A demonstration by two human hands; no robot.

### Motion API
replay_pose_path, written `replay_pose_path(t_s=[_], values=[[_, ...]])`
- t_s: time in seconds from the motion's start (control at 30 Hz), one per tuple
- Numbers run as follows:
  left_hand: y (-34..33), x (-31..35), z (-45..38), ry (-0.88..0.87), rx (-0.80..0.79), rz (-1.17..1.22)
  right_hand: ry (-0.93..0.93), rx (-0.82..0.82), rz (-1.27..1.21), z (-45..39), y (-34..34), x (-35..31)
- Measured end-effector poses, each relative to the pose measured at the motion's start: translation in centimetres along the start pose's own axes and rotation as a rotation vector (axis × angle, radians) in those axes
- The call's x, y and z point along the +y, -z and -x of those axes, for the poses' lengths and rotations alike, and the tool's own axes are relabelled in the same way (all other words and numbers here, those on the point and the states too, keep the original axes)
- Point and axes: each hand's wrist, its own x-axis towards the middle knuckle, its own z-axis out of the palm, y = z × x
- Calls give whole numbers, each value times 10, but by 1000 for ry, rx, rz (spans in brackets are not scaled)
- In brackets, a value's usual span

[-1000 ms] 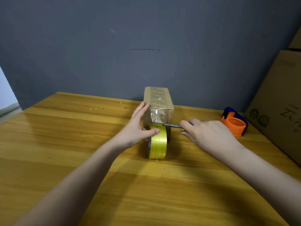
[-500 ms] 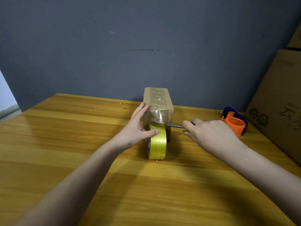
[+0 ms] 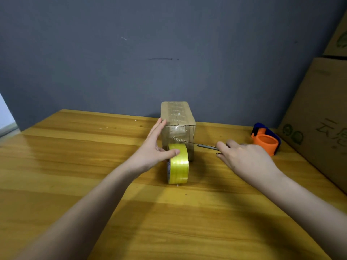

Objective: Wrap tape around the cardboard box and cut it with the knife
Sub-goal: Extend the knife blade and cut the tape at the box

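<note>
A small cardboard box (image 3: 178, 117) wrapped in clear tape stands near the back wall on the wooden table (image 3: 75, 166). A yellow tape roll (image 3: 178, 166) stands on edge against the box's front. My left hand (image 3: 155, 149) grips the roll, thumb over its top, fingers stretched up along the box's left side. My right hand (image 3: 242, 156) holds a thin metal knife (image 3: 202, 146), whose blade points left and reaches the tape between roll and box.
An orange and blue tape dispenser (image 3: 266, 140) sits at the back right of the table. Large cardboard cartons (image 3: 319, 119) lean at the right edge. A grey wall stands right behind the box.
My right hand has drawn back to the right with the knife, so more of the blade shows. My left hand and the roll have stayed in place.
</note>
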Motion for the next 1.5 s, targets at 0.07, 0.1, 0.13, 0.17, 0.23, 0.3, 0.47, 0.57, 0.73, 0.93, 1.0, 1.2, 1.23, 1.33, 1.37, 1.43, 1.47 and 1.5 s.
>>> replay_pose_path(t_s=[0.07,0.1,0.13,0.17,0.23,0.3,0.47,0.57,0.73,0.93,1.0,1.2,1.23,1.33,1.37,1.43,1.47,1.5], values=[[0,1,1,-36,17,-22,-49,-24,-36,5,2,0],[0,1,2,-52,23,-45,-68,-53,-57,7,3,-1],[1,2,3,-65,30,-66,-87,-76,-86,9,2,-2],[1,2,5,-76,36,-78,-110,-93,-122,11,2,-4],[-1,3,9,-103,51,-75,-169,-105,-216,15,0,-5],[-4,2,16,-123,71,-57,-223,-130,-310,19,-3,-6],[-14,-4,33,-105,100,99,-326,-207,-562,34,-7,-11],[-24,-9,42,-69,146,237,-399,-232,-810,43,-13,-16],[-40,-8,46,77,134,437,-628,-134,-1261,45,-30,-21],[-69,5,34,55,-4,223,-916,-142,-1428,50,-31,-5],[-81,11,25,-26,19,-17,-1008,-128,-1423,55,-35,5],[-139,39,11,-240,-141,-737,-1034,-197,-1148,72,-58,23],[-150,40,9,-267,-172,-820,-1034,-216,-1049,76,-62,23],[-176,43,4,-321,-215,-995,-1018,-261,-812,83,-63,23],[-182,42,2,-331,-222,-1026,-1005,-269,-749,85,-62,23],[-191,42,-1,-344,-225,-1063,-980,-270,-633,88,-62,22],[-194,42,-2,-345,-218,-1070,-971,-269,-585,89,-63,20],[-197,42,-3,-340,-209,-1067,-964,-271,-546,90,-65,19]])
